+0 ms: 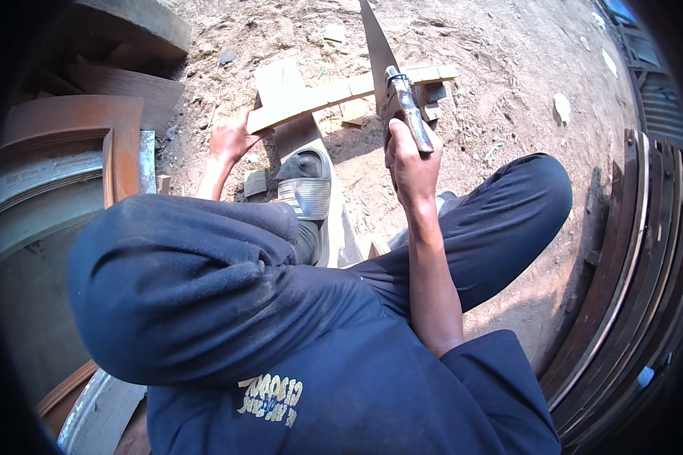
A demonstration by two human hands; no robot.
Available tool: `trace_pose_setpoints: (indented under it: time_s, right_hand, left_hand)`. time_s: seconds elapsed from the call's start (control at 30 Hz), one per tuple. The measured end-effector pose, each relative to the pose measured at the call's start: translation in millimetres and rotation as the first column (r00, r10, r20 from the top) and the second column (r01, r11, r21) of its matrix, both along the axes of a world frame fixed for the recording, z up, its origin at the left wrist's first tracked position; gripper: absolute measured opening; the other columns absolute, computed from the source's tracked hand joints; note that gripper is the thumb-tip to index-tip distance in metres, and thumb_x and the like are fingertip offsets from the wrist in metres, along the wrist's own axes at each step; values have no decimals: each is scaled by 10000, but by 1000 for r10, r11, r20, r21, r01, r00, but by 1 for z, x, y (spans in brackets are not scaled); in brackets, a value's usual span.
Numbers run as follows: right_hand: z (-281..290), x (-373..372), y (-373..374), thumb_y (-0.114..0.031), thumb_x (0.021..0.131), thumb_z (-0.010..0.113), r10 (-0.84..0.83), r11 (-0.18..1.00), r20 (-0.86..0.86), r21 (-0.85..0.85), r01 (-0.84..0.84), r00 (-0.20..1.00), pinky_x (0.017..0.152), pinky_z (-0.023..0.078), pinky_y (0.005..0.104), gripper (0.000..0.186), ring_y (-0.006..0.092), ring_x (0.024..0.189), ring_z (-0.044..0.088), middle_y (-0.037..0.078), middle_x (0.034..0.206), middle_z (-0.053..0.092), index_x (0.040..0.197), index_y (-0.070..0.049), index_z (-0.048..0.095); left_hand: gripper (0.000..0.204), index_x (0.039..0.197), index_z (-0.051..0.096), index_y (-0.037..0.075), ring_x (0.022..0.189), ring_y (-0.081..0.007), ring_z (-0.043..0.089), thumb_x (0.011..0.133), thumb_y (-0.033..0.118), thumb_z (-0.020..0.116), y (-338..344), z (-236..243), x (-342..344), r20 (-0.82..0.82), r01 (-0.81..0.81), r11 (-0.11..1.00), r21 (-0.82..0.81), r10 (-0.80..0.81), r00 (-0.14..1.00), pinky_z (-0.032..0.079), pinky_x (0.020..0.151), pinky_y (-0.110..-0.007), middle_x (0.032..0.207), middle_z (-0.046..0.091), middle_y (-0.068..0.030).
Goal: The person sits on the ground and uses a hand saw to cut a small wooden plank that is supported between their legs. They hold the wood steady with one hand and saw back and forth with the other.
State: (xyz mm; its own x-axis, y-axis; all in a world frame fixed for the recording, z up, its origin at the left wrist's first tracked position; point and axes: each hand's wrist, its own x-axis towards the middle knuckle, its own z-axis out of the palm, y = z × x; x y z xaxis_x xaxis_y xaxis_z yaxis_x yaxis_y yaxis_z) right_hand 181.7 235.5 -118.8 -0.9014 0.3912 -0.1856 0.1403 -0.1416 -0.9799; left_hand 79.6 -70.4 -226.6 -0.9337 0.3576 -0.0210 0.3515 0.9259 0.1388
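My right hand (pixel 413 159) is closed around the worn handle of a handsaw (pixel 376 49), whose blade points away from me and up. The blade stands across a pale, slightly curved wooden strip (pixel 319 97) with several cross lines along it; whether its teeth touch the wood I cannot tell. My left hand (pixel 231 141) grips the strip's left end, its fingers partly hidden. Beneath the strip's left part is a wooden board (pixel 292 135), with my sandalled foot (pixel 305 193) on it. Small wood blocks (pixel 432 102) lie under its right end.
Brown wooden frames (pixel 121 163) and planks (pixel 129 95) are stacked at my left. Long dark boards (pixel 615 258) lie along the right side. Offcuts (pixel 256 182) and bits of litter (pixel 561 108) are scattered on the dirt ground (pixel 501 91).
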Motion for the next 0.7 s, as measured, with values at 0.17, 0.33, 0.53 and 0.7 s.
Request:
trace_pose_setpoints:
  time_s: [0.17,0.33,0.53,0.7]
  right_hand:
    - [5,-2,-1,-74,868,569,-19,999,-3,-29,19,1000,483,321,262,183,57,534,403,-24,582,464,702,-7,529]
    - [3,-3,-3,-74,869,574,-2,998,21,-64,3,1000,482,326,254,187,43,536,409,-28,585,474,701,-2,536]
    - [-5,-2,5,-84,875,575,-17,996,92,-88,25,996,471,322,246,167,40,522,407,-29,589,483,728,-8,552]
    - [-4,-2,-11,-83,873,581,63,996,63,-67,-59,996,470,316,246,183,41,526,407,-35,586,472,708,-18,537]
  left_hand:
    - [635,970,576,52,680,-314,669,709,617,701,-15,7,-5,-47,14,999,34,-12,999,533,666,-434,723,661,-158]
    - [604,934,557,33,744,-366,658,698,559,738,-8,0,2,61,-38,999,11,37,997,523,668,-450,795,658,-190]
    - [608,954,530,21,819,-359,656,702,532,742,11,-12,-12,138,-34,999,-37,39,990,511,723,-439,857,661,-190]
    - [633,1011,533,33,895,-318,621,735,582,685,-1,-10,-3,-206,30,999,-25,-35,978,499,781,-413,932,636,-159]
